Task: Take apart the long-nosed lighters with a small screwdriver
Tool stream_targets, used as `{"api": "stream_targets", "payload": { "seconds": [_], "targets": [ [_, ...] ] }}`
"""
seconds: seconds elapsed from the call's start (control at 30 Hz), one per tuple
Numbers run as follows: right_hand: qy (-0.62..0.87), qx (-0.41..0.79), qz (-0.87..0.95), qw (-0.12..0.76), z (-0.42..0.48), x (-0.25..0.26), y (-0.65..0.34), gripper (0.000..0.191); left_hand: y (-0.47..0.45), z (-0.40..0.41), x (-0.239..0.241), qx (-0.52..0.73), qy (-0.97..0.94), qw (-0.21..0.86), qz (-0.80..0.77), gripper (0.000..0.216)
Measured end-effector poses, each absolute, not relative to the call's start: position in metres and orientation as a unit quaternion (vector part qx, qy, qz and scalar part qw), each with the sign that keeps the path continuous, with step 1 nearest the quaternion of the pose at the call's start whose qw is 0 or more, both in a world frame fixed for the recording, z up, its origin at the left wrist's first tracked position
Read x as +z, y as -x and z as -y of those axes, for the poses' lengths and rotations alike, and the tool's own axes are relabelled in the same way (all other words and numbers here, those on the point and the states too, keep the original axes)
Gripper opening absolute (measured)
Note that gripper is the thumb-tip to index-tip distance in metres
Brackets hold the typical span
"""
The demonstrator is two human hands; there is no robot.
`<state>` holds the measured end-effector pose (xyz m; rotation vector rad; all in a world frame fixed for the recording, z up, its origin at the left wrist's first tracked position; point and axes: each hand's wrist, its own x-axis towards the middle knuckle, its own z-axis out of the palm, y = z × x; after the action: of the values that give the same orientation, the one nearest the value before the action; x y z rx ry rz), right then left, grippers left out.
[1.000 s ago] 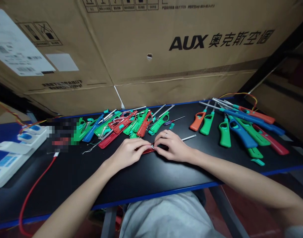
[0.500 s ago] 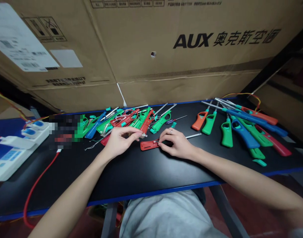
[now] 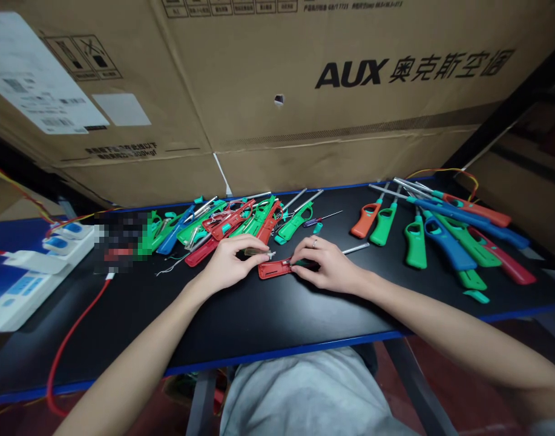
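My left hand (image 3: 227,263) is closed in a pinch on a small brownish, see-through lighter fuel tank (image 3: 255,251) with a pale metal tip. The tip hovers just above a red lighter half-shell (image 3: 273,269), which lies open side up; whether they touch I cannot tell. My right hand (image 3: 322,261), with a ring on one finger, grips the right part of that shell and hides much of it. A metal lighter tube (image 3: 356,248) sticks out to the right beyond my fingers.
Opened lighters with loose wires, including a red shell (image 3: 202,251), are heaped behind my left hand. A screwdriver (image 3: 320,220) lies behind my right. Whole lighters, one green (image 3: 415,245), lie further right. A power strip (image 3: 54,266) sits left; a cardboard box (image 3: 350,121) stands behind.
My left hand has moved right and slightly down, bringing the fuel tank over the red half-shell's left part. My right hand has stayed nearly still on the shell.
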<state>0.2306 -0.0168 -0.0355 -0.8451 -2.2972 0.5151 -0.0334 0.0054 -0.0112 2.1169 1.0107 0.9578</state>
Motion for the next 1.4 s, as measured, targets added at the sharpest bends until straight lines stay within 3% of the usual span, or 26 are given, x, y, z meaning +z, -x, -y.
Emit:
{"api": "stream_targets", "payload": {
  "seconds": [0.4,0.83,0.93,1.13,1.4],
  "targets": [
    [0.303,0.207,0.861,0.353,0.021,-0.027,-0.220,0.015,0.017,0.010,-0.013,0.395,-0.804,0.303,-0.323,0.011],
    [0.309,0.271,0.836,0.365,0.021,-0.026,-0.220,0.010,0.017,0.010,-0.015,0.345,-0.749,0.405,-0.394,0.013],
    [0.328,0.230,0.849,0.344,0.017,-0.026,-0.225,0.014,0.019,0.006,-0.020,0.354,-0.770,0.342,-0.406,0.014],
    [0.372,0.147,0.876,0.267,0.011,-0.022,-0.236,0.014,0.024,-0.001,-0.028,0.320,-0.850,0.108,-0.405,0.014],
    [0.385,0.113,0.894,0.200,0.010,-0.014,-0.248,0.019,0.026,-0.004,-0.026,0.270,-0.876,0.075,-0.392,0.015]
  ]
}}
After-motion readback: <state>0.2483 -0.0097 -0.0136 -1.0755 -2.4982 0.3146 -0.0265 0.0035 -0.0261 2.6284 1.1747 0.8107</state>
